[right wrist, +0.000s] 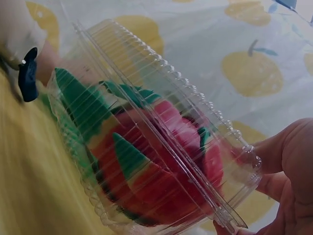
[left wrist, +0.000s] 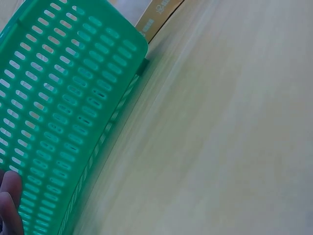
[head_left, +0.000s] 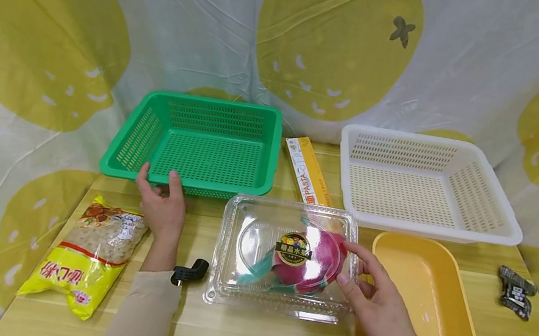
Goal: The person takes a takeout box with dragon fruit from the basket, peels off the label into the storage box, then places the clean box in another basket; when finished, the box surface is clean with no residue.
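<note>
A clear plastic clamshell box [head_left: 248, 295] with a round label stands out in the middle of the head view. Inside it lies a red-pink dragon fruit [right wrist: 161, 191] with green leaf tips. My right hand [head_left: 381, 299] grips the box by its right edge, thumb at the near side. In the right wrist view the box is tilted, close over the table. My left hand [head_left: 163, 210] holds the front rim of a green plastic basket [head_left: 187, 183]; thumb and index finger reach over the rim. Left fingertips [left wrist: 11, 188] rest at the basket's slotted wall.
A yellow bag of pasta [head_left: 91, 257] lies left of my left forearm. Behind the box is a pasta carton [head_left: 308, 171]. A white basket [head_left: 425, 227] stands at the back right, a yellow-orange tub [head_left: 437, 315] before it. Black packets [head_left: 516, 292] lie far right.
</note>
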Demonstrator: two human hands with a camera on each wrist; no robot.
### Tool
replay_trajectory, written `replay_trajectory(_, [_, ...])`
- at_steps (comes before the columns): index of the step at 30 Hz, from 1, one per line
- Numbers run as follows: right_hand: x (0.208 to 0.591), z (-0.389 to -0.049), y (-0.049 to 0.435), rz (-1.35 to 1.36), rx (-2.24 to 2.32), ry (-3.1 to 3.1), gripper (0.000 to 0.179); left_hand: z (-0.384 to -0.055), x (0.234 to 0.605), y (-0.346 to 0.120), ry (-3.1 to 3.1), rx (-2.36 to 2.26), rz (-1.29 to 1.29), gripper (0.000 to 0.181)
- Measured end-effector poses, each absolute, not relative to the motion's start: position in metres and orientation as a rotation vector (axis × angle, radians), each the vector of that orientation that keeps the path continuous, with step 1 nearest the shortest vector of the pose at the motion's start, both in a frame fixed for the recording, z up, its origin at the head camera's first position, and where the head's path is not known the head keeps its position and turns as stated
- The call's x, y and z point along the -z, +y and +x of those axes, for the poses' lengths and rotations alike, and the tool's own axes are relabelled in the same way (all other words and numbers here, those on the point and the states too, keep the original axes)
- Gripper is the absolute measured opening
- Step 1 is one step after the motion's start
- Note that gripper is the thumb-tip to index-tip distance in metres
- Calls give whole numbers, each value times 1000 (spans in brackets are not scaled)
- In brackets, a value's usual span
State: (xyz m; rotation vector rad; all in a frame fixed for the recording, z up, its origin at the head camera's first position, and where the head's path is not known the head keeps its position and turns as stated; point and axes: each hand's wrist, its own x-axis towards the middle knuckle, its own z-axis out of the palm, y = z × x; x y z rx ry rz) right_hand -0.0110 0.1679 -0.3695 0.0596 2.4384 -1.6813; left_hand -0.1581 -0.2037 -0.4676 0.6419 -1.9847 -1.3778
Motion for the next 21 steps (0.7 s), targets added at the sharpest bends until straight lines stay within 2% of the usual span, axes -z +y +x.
replay_trajectory(21, [406, -13, 167, 158, 1606, 2401, 52, -158, 468, -204, -2004, 1370, 655, 64])
